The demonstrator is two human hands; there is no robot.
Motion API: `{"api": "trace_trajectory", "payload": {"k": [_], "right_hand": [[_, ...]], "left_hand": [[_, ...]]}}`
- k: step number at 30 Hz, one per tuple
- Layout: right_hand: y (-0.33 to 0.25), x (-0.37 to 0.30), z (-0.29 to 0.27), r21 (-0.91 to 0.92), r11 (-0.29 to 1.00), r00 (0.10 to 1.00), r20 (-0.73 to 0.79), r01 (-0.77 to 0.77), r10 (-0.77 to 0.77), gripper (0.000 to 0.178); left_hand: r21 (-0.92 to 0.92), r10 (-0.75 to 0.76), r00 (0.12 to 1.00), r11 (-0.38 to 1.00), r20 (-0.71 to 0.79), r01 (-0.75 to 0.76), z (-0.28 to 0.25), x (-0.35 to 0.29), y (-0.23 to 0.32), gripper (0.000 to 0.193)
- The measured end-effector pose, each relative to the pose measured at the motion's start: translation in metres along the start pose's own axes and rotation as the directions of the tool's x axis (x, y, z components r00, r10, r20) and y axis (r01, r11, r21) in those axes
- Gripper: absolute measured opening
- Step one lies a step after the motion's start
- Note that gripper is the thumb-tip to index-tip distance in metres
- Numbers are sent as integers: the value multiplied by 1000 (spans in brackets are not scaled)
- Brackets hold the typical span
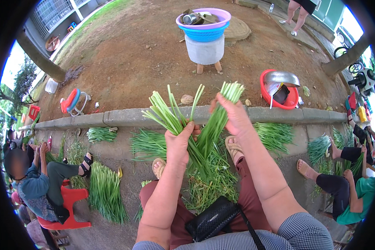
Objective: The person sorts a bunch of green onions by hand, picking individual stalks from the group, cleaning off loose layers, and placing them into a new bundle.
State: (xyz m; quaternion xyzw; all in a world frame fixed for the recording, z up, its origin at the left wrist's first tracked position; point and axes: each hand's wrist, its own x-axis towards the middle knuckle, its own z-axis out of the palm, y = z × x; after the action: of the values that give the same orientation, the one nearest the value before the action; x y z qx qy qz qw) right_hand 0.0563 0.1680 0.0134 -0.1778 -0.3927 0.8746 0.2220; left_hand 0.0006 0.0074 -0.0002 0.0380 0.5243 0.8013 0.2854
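Note:
In front of my knees, my left hand [178, 143] is closed around a bunch of long green chives [164, 113]. Their pale ends fan out up and to the left, and a few stalks stand apart. My right hand [233, 118] grips a second bunch of chives [212, 127], pale ends up to the right. The green leaves of both bunches hang down and cross between my hands. Below them a loose heap of trimmed leaves [210, 187] lies on the ground between my feet. A black handbag [212, 218] rests on my lap.
Chive piles lie left [148, 143] and right [273, 135] of my feet, before a stone curb [141, 117]. Beyond it stand a stool [205, 49] bearing basins and a red basin [293, 102]. Seated people [37, 183] are at both sides; a large chive pile [106, 193] lies left.

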Motion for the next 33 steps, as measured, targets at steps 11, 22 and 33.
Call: {"api": "trace_trajectory", "payload": {"k": [11,22,33], "right_hand": [[-1,-3,2,-249,968,999,8,39,-39,20],[23,0,3,-204,978,991,128,53,-27,17],[21,-1,5,-110,993,987,150,-34,51,19]], "left_hand": [[25,-93,991,996,94,91,-7,2,0,16],[51,-111,993,993,33,109,2,-4,-5,16],[40,-47,999,998,-13,47,5,-5,-4,14]]}}
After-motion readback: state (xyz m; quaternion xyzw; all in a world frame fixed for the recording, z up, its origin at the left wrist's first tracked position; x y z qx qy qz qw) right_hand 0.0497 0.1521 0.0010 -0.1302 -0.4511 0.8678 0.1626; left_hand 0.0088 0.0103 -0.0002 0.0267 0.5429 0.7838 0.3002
